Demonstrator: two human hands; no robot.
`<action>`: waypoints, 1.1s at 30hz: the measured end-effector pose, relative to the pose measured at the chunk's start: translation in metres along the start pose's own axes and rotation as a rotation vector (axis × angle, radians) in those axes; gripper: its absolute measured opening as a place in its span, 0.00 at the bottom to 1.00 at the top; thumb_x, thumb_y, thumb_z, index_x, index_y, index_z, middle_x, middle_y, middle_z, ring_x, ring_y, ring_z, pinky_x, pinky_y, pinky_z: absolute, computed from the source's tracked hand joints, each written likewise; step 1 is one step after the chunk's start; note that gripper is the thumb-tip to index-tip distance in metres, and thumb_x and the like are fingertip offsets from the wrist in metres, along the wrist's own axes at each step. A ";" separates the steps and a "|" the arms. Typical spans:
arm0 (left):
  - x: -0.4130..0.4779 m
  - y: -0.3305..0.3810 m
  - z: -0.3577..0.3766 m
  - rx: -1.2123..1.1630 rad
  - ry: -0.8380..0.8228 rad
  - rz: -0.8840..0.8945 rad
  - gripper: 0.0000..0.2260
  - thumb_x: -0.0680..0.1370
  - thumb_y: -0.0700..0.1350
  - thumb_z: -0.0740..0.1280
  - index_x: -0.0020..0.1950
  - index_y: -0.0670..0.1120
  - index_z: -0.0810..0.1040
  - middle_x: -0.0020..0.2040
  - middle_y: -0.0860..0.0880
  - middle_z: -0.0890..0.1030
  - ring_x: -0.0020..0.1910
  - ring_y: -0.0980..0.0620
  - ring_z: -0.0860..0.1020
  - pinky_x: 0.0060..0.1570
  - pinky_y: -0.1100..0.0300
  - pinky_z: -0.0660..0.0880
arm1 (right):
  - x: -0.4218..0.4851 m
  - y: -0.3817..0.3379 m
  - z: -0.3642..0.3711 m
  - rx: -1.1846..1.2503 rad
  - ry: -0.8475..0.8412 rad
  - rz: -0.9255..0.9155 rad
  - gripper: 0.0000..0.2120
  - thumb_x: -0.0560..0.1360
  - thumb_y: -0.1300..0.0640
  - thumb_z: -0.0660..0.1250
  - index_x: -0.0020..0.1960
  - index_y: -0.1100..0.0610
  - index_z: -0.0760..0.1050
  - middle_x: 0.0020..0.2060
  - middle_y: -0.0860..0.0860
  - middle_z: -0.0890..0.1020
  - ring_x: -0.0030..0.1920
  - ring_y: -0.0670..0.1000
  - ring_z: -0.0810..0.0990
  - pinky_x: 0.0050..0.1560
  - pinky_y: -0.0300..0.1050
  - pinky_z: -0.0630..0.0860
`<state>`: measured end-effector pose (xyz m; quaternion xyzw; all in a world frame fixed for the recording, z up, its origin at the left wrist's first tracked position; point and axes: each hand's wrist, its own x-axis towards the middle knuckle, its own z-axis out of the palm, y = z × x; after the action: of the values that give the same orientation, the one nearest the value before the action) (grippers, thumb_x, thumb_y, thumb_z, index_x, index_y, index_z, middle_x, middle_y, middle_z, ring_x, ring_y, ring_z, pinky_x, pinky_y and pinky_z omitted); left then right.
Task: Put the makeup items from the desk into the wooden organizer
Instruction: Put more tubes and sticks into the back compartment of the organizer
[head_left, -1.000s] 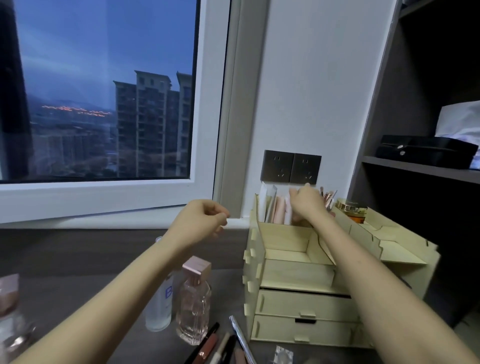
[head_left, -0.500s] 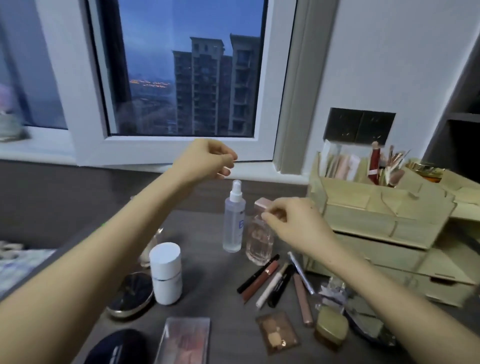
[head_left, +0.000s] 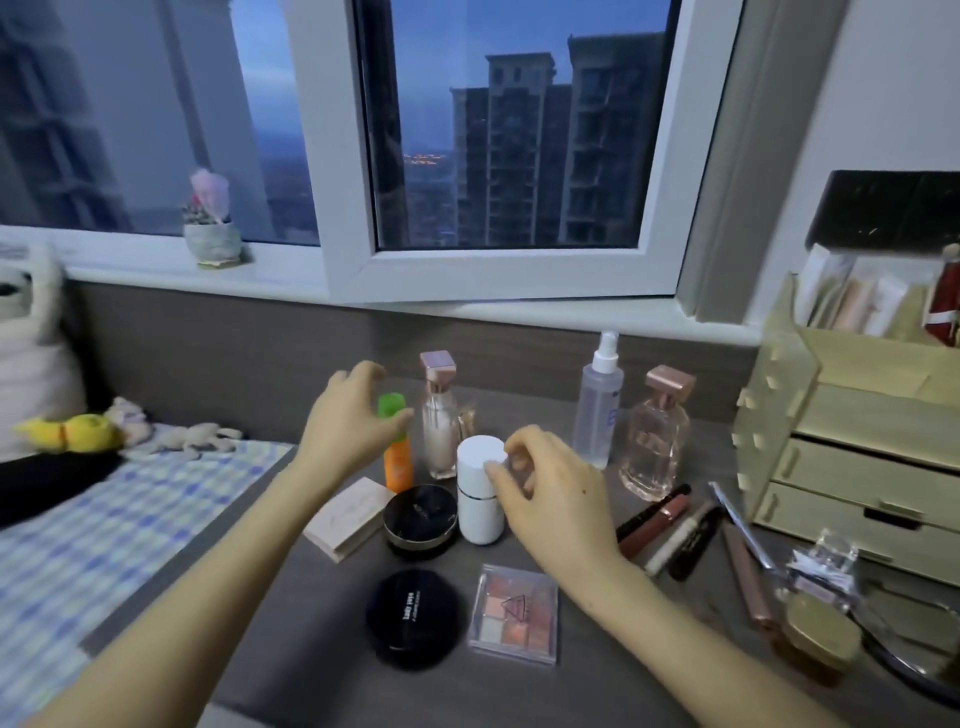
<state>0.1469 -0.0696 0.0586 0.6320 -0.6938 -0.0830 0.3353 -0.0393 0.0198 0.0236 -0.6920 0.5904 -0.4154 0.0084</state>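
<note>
White bottle (head_left: 479, 501) upright on the surface (head_left: 317, 644), well left of the wooden organizer (head_left: 857, 415), touching a black compact (head_left: 420, 519). Right hand (head_left: 561, 499) at its cap, thumb touching; grasp unclear. Left hand (head_left: 348, 431) released, arched around the green-capped orange bottle (head_left: 399, 465).
</note>
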 end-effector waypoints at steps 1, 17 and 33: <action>0.000 -0.007 0.008 -0.036 -0.052 -0.026 0.25 0.71 0.48 0.70 0.65 0.44 0.69 0.59 0.42 0.76 0.56 0.44 0.76 0.50 0.54 0.72 | 0.004 -0.001 0.003 0.039 0.026 0.024 0.07 0.75 0.51 0.64 0.50 0.53 0.74 0.43 0.47 0.79 0.41 0.50 0.77 0.42 0.45 0.72; 0.004 -0.038 0.031 -0.284 -0.033 -0.110 0.13 0.70 0.47 0.73 0.44 0.39 0.77 0.42 0.42 0.82 0.44 0.44 0.80 0.47 0.46 0.78 | 0.103 0.033 0.016 0.491 -0.647 0.281 0.09 0.73 0.54 0.70 0.53 0.52 0.81 0.49 0.50 0.84 0.48 0.47 0.80 0.45 0.42 0.74; 0.001 0.093 -0.038 -0.539 0.113 0.318 0.06 0.71 0.48 0.72 0.41 0.47 0.79 0.38 0.51 0.83 0.41 0.51 0.81 0.43 0.54 0.76 | 0.094 0.037 -0.084 0.527 0.128 0.111 0.06 0.76 0.62 0.66 0.45 0.58 0.81 0.30 0.51 0.82 0.29 0.47 0.79 0.31 0.36 0.77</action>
<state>0.0926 -0.0416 0.1382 0.4076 -0.7174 -0.1751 0.5372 -0.1225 -0.0287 0.1124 -0.6047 0.4982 -0.5965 0.1738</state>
